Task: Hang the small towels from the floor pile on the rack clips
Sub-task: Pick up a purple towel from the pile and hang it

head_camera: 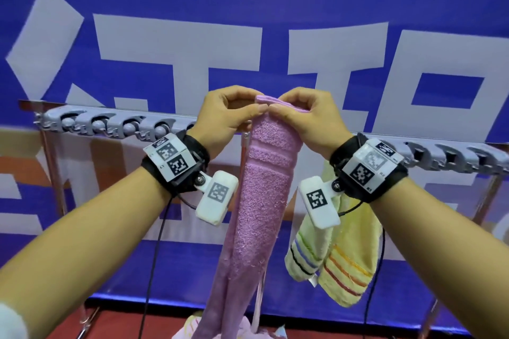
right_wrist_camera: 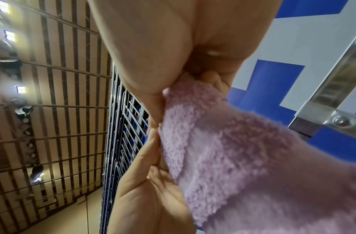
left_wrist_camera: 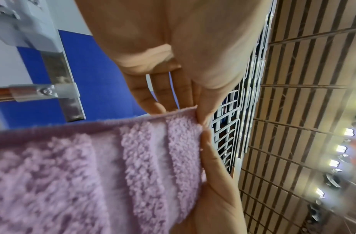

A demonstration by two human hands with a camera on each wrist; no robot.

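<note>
Head view downward–forward; wrist views upward, close—shared pink towel.

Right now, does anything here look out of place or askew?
Nothing stands out. Both hands, left hand and right hand, pinch the pink towel's top edge at the clip rail; the yellow striped towel hangs beside it.

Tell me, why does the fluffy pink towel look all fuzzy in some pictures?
Head view: fluffy pink towel sharp, grey clip rail bowed by the wide lens. Left wrist view: near towel blurred, ceiling lights glaring. Right wrist view: same close-up blur.
</note>
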